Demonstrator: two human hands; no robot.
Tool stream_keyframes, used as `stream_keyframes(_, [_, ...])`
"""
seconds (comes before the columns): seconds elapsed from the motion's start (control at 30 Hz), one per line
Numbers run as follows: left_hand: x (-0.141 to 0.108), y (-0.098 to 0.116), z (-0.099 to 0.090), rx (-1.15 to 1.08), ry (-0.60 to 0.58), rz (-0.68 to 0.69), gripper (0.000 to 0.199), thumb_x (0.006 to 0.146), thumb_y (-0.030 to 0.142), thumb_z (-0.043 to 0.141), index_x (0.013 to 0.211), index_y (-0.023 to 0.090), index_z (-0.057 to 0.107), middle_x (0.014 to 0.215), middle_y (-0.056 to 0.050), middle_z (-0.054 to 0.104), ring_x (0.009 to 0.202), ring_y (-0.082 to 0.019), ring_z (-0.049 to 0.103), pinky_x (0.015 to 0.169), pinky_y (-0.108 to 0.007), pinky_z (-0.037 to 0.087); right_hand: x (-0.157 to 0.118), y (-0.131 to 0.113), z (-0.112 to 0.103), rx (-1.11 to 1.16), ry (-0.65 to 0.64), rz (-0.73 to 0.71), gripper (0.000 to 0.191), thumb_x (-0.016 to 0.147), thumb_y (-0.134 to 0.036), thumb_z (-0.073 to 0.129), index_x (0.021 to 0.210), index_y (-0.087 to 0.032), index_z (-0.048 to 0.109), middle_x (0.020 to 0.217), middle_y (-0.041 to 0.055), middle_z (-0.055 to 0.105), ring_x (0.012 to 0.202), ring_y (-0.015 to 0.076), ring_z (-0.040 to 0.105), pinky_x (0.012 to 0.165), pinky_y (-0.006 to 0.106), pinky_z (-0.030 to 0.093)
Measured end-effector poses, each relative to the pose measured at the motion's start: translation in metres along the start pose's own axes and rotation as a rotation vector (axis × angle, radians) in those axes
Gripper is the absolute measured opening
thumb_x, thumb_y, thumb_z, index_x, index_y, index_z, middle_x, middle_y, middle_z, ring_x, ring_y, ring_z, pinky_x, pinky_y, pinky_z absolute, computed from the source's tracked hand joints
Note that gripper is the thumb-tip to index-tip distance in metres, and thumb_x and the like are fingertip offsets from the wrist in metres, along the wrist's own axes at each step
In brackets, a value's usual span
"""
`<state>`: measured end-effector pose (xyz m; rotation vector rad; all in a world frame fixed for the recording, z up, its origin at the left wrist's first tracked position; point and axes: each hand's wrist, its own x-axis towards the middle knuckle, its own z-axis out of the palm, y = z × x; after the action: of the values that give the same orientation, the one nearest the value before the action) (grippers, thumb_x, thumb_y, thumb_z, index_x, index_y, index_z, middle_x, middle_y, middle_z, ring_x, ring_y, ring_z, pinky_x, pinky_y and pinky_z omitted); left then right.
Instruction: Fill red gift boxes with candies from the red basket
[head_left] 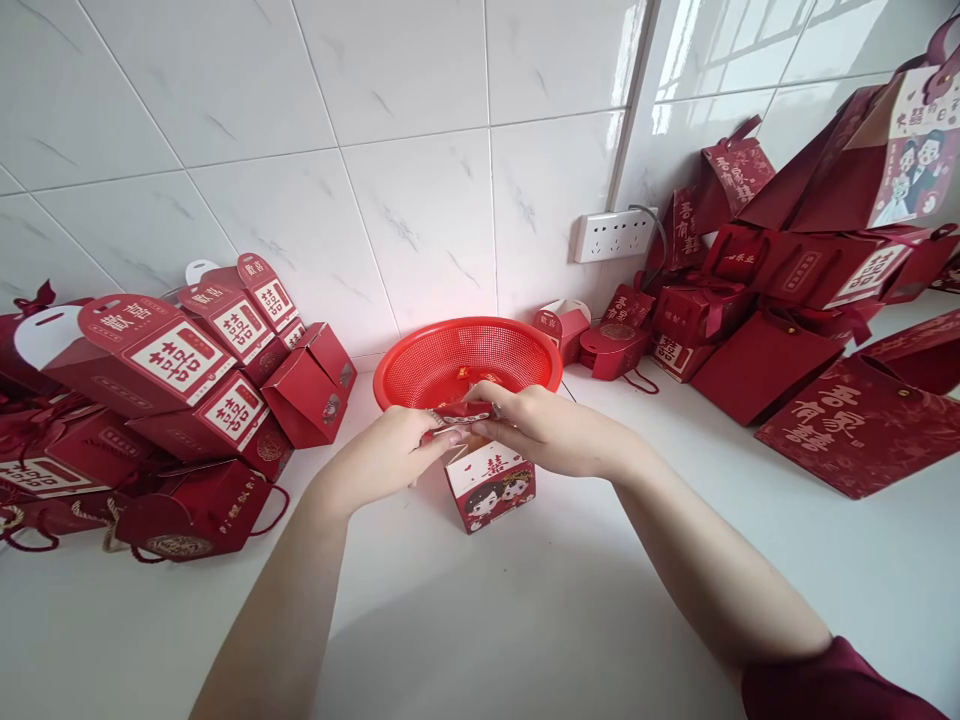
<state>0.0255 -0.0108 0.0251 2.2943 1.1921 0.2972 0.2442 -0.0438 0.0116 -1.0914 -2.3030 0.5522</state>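
Observation:
A small red and white gift box (491, 490) stands on the counter, with cartoon figures printed on its front. Above its top edge, my left hand (394, 450) and my right hand (551, 430) come together from either side. Both sets of fingers pinch a small red piece with pale print (463, 412). Whether this piece is a wrapped packet or the box's top flap, I cannot tell. Just behind my hands sits a red plastic mesh basket (395, 352), with a few small red wrapped items (463, 373) showing inside it.
Red gift boxes (180, 355) are stacked at the left, some with cord handles. More red boxes and bags (772, 360) crowd the right. A white power strip (616, 236) is on the tiled wall (420, 200), and its cable runs down behind the boxes. The counter (510, 620) is white.

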Motion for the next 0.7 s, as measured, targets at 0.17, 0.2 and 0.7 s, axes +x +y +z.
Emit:
stream_keyframes(0.17, [0.005, 0.007, 0.016, -0.100, 0.029, -0.136, 0.037, 0.085, 0.054, 0.055, 0.074, 0.021, 0.066, 0.051, 0.003, 0.051, 0.037, -0.012, 0.049, 0.040, -0.024, 0.033, -0.001, -0.003, 0.001, -0.081, -0.003, -0.041, 0.005, 0.099, -0.022, 0.039, 0.100, -0.022, 0.044, 0.069, -0.0037, 0.053, 0.053, 0.0115, 0.045, 0.049, 0.025, 0.025])
stream_keyframes(0.2, [0.005, 0.009, 0.017, -0.116, 0.010, -0.158, 0.035, 0.085, 0.053, 0.055, 0.074, 0.021, 0.065, 0.053, 0.003, 0.051, 0.039, -0.012, 0.052, 0.042, -0.023, 0.034, -0.002, -0.003, 0.000, -0.086, -0.018, -0.045, 0.005, 0.099, -0.021, 0.039, 0.099, -0.022, 0.044, 0.069, -0.0037, 0.053, 0.053, 0.0114, 0.045, 0.049, 0.025, 0.025])
stream_keyframes(0.7, [-0.010, 0.012, -0.010, 0.133, -0.262, -0.022, 0.044, 0.079, 0.036, 0.059, 0.121, 0.024, 0.054, 0.083, 0.000, 0.064, 0.074, -0.018, 0.064, 0.061, -0.024, 0.044, -0.017, 0.003, -0.032, -0.118, -0.121, 0.009, 0.017, 0.095, -0.026, 0.050, 0.108, -0.019, 0.061, 0.081, 0.0020, 0.066, 0.065, 0.0145, 0.057, 0.055, 0.025, 0.037])
